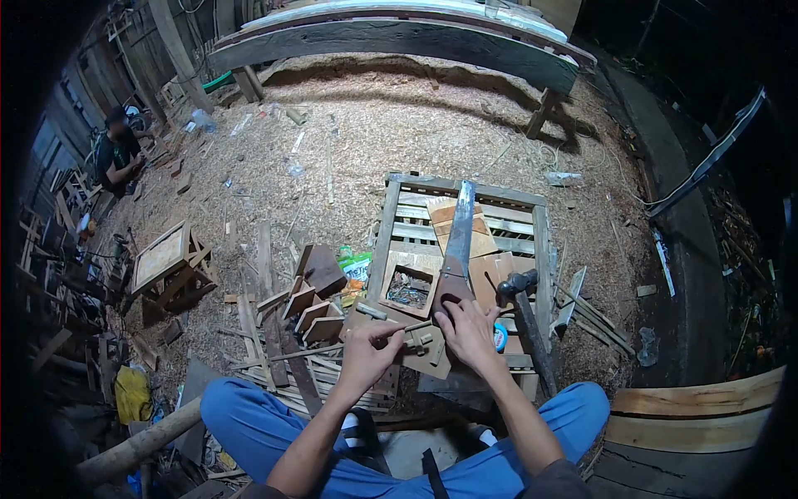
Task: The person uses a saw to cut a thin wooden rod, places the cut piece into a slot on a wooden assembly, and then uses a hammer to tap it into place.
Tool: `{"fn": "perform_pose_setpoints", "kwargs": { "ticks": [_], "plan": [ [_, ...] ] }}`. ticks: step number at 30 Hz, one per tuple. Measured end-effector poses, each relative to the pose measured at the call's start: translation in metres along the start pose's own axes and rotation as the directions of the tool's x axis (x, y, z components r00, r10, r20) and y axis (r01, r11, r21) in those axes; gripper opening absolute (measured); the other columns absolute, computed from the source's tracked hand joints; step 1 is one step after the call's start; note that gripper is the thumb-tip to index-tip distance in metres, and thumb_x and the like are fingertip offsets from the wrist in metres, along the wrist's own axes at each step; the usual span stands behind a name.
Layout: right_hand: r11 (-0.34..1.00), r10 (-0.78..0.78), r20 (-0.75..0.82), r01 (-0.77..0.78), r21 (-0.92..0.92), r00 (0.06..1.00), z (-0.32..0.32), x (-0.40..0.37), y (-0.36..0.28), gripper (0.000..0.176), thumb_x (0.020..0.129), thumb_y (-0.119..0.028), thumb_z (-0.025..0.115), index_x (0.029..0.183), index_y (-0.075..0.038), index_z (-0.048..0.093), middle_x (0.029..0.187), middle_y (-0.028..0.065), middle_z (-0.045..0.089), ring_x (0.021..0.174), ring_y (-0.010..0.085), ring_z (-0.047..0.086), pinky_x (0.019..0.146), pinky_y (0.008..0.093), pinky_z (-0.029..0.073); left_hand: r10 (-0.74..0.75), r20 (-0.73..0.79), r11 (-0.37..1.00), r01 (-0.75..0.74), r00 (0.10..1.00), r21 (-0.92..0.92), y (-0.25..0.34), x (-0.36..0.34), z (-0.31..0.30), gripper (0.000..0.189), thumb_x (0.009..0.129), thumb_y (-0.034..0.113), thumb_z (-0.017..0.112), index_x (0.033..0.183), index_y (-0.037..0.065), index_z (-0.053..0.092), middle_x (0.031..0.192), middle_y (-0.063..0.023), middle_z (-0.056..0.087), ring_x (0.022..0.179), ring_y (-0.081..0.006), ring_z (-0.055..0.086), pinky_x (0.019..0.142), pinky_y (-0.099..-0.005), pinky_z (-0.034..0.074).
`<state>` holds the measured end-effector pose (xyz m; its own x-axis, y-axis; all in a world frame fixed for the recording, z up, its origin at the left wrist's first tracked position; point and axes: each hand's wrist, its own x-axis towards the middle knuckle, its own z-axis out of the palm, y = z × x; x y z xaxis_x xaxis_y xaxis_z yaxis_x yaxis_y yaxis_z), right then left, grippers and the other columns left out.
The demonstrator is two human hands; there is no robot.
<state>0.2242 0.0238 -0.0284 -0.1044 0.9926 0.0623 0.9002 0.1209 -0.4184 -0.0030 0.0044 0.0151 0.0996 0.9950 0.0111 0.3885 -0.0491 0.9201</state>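
Note:
My left hand (368, 359) is closed in a pinch on a thin wooden stick (418, 325), whose end points toward my right hand. My right hand (472, 334) is closed around the dark wooden handle of a handsaw (460, 229). The saw's blade points away from me over a slatted wooden frame (385, 237). Beside the right hand are a round blue-and-white item (499, 337) and a hammer (532, 333) with a dark handle. A wooden box (399, 293) holding small metal pieces, perhaps nails, sits just beyond my hands.
Wood blocks (320, 320) and strips lie left of the frame. Farther left stands a small wooden stool-like piece (162, 258). Another person (119, 154) sits at the far left. A long bench (399, 41) crosses the back, and shavings (374, 133) cover the ground. Planks (698, 412) lie at right.

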Motion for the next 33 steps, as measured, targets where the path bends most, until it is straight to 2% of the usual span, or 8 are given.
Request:
{"fn": "perform_pose_setpoints", "kwargs": {
  "ticks": [4, 6, 9, 14, 21, 29, 31, 33],
  "plan": [
    [0.999, 0.036, -0.071, -0.034, 0.032, 0.997, -0.023, 0.006, -0.011, 0.039, 0.098, -0.038, 0.067, 0.116, -0.003, 0.069, 0.110, 0.0158, 0.063, 0.118, 0.0336, 0.057, 0.102, 0.0561, 0.033, 0.034, 0.017, 0.999, -0.034, 0.999, 0.013, -0.003, -0.001, 0.003, 0.020, 0.094, 0.013, 0.074, 0.108, 0.000, 0.080, 0.094, -0.0131, 0.079, 0.085, -0.0194, 0.075, 0.080, -0.0317, 0.057],
    [0.999, 0.006, -0.152, 0.002, 0.049, 0.988, -0.031, 0.008, -0.012, 0.036, 0.097, -0.034, 0.068, 0.111, 0.000, 0.067, 0.109, 0.0177, 0.062, 0.111, 0.0362, 0.058, 0.097, 0.0520, 0.040, 0.077, 0.017, 0.996, -0.077, 0.997, 0.033, -0.003, -0.002, 0.005, 0.020, 0.094, 0.013, 0.074, 0.108, 0.000, 0.080, 0.094, -0.0129, 0.079, 0.085, -0.0192, 0.075, 0.079, -0.0318, 0.057],
    [0.895, 0.132, -0.312, 0.022, 0.445, 0.941, -0.042, 0.002, -0.011, 0.035, 0.099, -0.030, 0.062, 0.104, 0.004, 0.061, 0.100, 0.0221, 0.058, 0.086, 0.0406, 0.058, 0.074, 0.0488, 0.046, 0.061, 0.055, 0.996, -0.064, 0.997, 0.057, -0.002, -0.001, 0.012, 0.021, 0.094, 0.015, 0.075, 0.108, 0.002, 0.080, 0.094, -0.0127, 0.079, 0.087, -0.0196, 0.075, 0.079, -0.0325, 0.057],
    [0.838, 0.244, -0.437, 0.039, 0.544, 0.866, -0.066, -0.039, 0.000, 0.047, 0.102, -0.043, 0.055, 0.091, 0.003, 0.054, 0.082, 0.0187, 0.049, 0.074, 0.0361, 0.052, 0.068, 0.0455, 0.043, 0.058, 0.134, 0.991, -0.074, 0.989, 0.114, 0.021, -0.004, 0.032, 0.021, 0.091, 0.018, 0.075, 0.108, 0.006, 0.082, 0.092, -0.0137, 0.077, 0.082, -0.0249, 0.073, 0.076, -0.0330, 0.056],
    [0.842, 0.216, -0.419, 0.049, 0.537, 0.882, -0.060, -0.104, 0.006, 0.048, 0.098, -0.045, 0.056, 0.093, 0.003, 0.055, 0.086, 0.0198, 0.050, 0.076, 0.0377, 0.053, 0.071, 0.0455, 0.044, 0.201, 0.098, 0.952, -0.218, 0.975, 0.214, 0.013, -0.010, 0.061, 0.018, 0.084, 0.016, 0.075, 0.097, 0.006, 0.082, 0.094, -0.0132, 0.071, 0.093, -0.0313, 0.065, 0.082, -0.0406, 0.054],
    [0.791, 0.164, -0.368, 0.101, 0.604, 0.915, -0.065, -0.125, -0.006, 0.040, 0.096, -0.039, 0.059, 0.097, 0.001, 0.057, 0.086, 0.0187, 0.052, 0.075, 0.0371, 0.057, 0.067, 0.0443, 0.048, 0.200, 0.123, 0.929, -0.228, 0.972, 0.293, 0.007, -0.008, 0.072, 0.018, 0.082, 0.020, 0.076, 0.094, 0.007, 0.083, 0.090, -0.0130, 0.067, 0.090, -0.0324, 0.064, 0.081, -0.0428, 0.052],
    [0.760, 0.193, -0.377, 0.105, 0.641, 0.906, -0.062, -0.127, -0.008, 0.051, 0.098, -0.048, 0.057, 0.088, 0.002, 0.057, 0.084, 0.0153, 0.052, 0.073, 0.0287, 0.053, 0.066, 0.0405, 0.044, 0.162, 0.136, 0.902, -0.203, 0.977, 0.381, 0.007, -0.005, 0.072, 0.019, 0.082, 0.023, 0.076, 0.093, 0.010, 0.083, 0.088, -0.0116, 0.066, 0.091, -0.0320, 0.061, 0.082, -0.0451, 0.048],
    [0.762, 0.190, -0.368, 0.100, 0.640, 0.910, -0.065, -0.133, -0.005, 0.045, 0.096, -0.043, 0.059, 0.092, 0.002, 0.057, 0.085, 0.0166, 0.052, 0.074, 0.0320, 0.055, 0.067, 0.0419, 0.045, 0.129, 0.153, 0.901, -0.180, 0.980, 0.394, 0.004, -0.002, 0.070, 0.019, 0.081, 0.026, 0.076, 0.091, 0.011, 0.083, 0.091, -0.0110, 0.068, 0.097, -0.0317, 0.060, 0.087, -0.0446, 0.043]
  ]
}}
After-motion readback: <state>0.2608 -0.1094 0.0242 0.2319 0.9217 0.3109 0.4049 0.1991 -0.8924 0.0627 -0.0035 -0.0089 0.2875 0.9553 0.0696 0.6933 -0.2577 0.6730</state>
